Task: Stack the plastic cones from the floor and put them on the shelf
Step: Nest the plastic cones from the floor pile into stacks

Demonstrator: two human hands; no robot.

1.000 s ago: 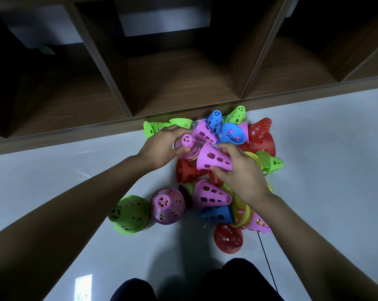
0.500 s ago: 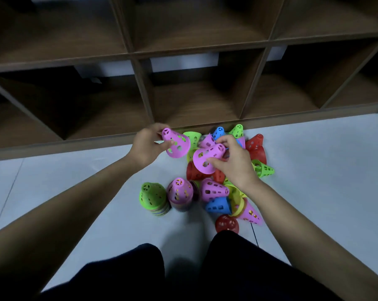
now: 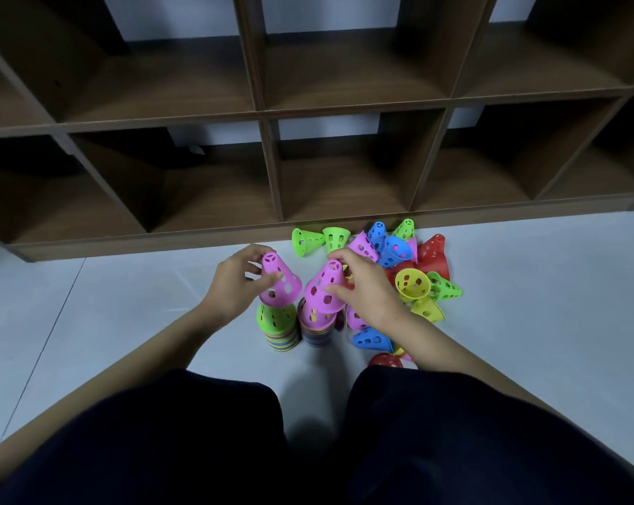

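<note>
Two hands, each holding a pink cone, in the middle of the frame.
The fingers [image 3: 259,249] of the left hand [image 3: 235,286] curl round a pink cone [image 3: 280,286], tip up and leaning a bit, just over the green-topped stack [image 3: 277,328]. The right hand [image 3: 370,289] grips the other pink cone [image 3: 324,289], tip up, right at the top of the second stack [image 3: 315,331]. The loose cones [image 3: 410,271] lie piled to the right, by the shelf [image 3: 271,227] edge. The grey floor [image 3: 125,304] spreads wide to the left.

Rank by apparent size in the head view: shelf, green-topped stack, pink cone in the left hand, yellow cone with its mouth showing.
1. shelf
2. green-topped stack and pink cone in the left hand: about alike, unranked
3. yellow cone
</note>
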